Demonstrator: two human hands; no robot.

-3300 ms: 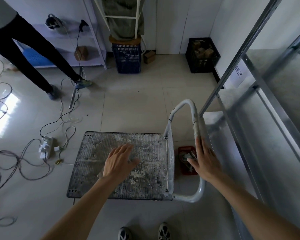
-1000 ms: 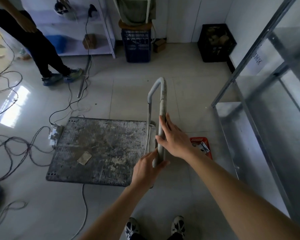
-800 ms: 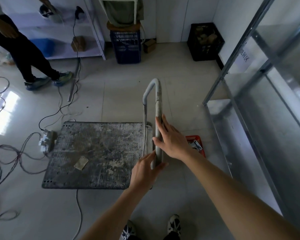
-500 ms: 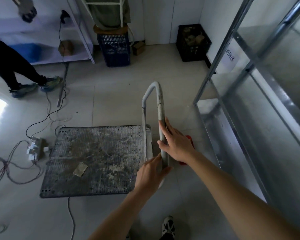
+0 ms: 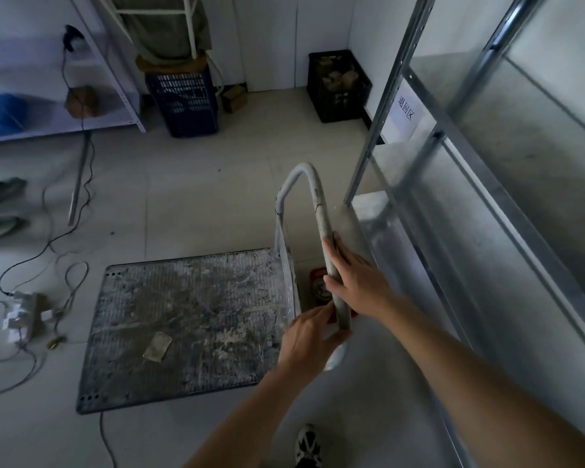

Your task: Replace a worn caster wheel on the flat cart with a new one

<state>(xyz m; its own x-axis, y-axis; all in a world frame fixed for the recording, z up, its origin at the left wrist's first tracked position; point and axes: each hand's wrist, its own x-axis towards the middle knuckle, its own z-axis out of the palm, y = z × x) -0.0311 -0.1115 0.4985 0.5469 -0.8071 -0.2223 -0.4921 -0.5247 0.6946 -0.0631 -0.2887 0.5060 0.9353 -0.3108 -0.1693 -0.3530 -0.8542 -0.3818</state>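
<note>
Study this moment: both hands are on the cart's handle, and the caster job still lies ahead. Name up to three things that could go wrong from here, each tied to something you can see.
1. A cable runs out from under the cart deck; moving or tipping the cart could snag or pinch it.
2. The red tray lies on the floor right behind the handle; it could be knocked or crushed.
3. The left hand and right hand grip close to the metal shelving; a swing could trap fingers.

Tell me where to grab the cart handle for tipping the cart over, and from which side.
Grip the handle on its straight top bar, from the shelf side, where both hands already are: right hand above, left hand near the lower bend. The bar stands upright, clear of the deck, probably giving good leverage.
</note>
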